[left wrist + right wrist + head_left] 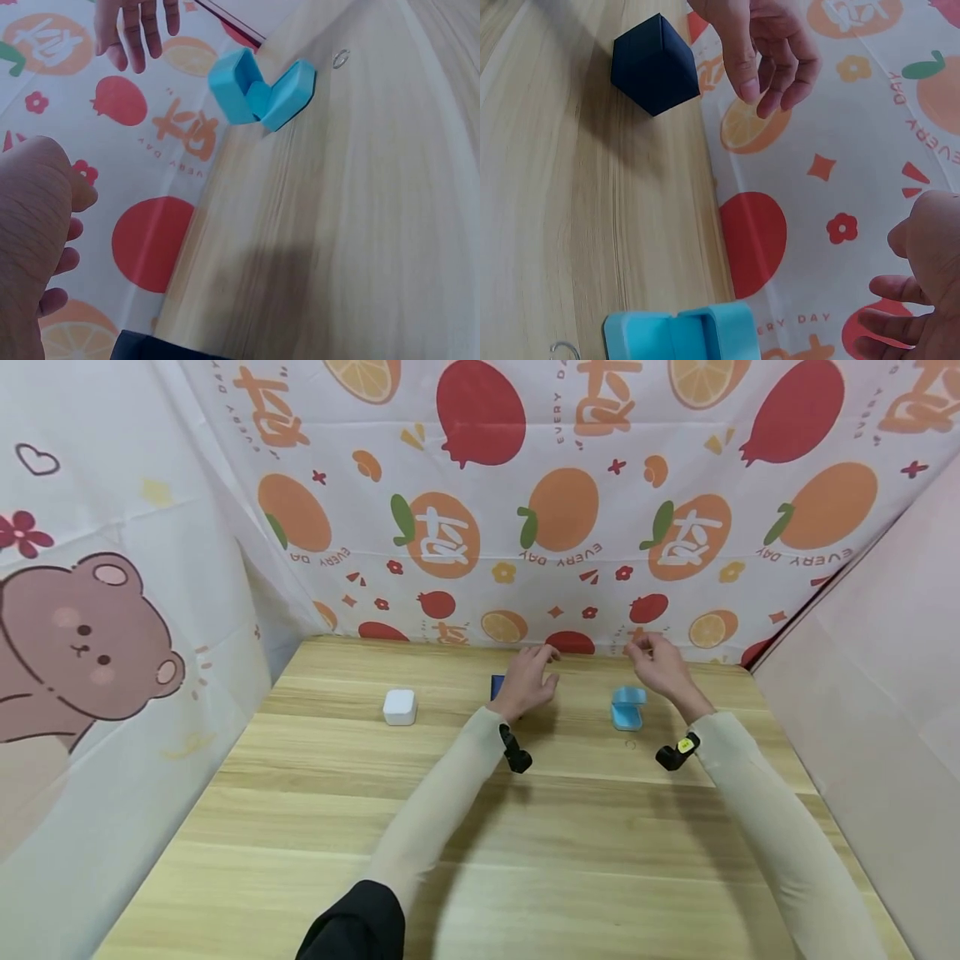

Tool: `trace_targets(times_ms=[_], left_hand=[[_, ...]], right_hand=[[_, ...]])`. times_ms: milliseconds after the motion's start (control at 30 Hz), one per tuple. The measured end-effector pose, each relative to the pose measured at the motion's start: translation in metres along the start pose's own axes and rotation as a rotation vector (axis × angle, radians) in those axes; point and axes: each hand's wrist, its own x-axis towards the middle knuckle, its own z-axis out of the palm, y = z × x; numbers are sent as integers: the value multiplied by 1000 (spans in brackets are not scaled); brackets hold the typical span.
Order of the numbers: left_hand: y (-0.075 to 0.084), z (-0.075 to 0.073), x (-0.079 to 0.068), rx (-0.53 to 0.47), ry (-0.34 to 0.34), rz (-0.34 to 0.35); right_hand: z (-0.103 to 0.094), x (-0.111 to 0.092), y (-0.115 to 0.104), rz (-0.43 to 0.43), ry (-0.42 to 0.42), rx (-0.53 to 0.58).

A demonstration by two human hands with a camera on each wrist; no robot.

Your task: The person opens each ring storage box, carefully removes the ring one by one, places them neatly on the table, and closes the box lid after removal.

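My left hand (pixel 529 681) hovers beside a dark blue box (pixel 497 686), fingers loosely bent with nothing between them. In the head view it partly covers that box; the right wrist view shows the closed dark cube (pixel 654 64) whole. My right hand (pixel 662 670) hangs in the air just behind and right of a light blue ring box (pixel 628 707), its fingers relaxed and holding nothing. The ring box stands with its lid up, and its inside looks bare in the left wrist view. A thin silver ring (pixel 341 58) lies on the wood in front of the ring box.
A white rounded box (pixel 400 707) sits at the left on the wooden table (pixel 315 827). A fruit-print cloth (pixel 480 527) hangs along the table's back edge. A pale wall (pixel 885 635) rises on the right and a bear-print cloth (pixel 112 635) on the left.
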Motion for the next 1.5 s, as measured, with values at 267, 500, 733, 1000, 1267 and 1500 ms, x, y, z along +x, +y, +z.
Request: trace_targets(times_ms=[267, 500, 733, 1000, 1267, 1500], left_hand=[[-11, -9, -1, 29, 16, 0], [-23, -12, -4, 17, 39, 1], [-30, -16, -8, 31, 45, -9], [-34, -25, -15, 15, 11, -48], [-44, -36, -23, -18, -5, -91], [-57, -41, -32, -14, 15, -114]], right_hand=[[11, 6, -5, -116, 10, -4], [20, 6, -9, -168, 8, -8], [23, 5, -16, -165, -15, -8], [27, 2, -22, -174, -24, -8], [36, 4, -26, -199, -38, 13], [47, 7, -30, -218, -62, -2]])
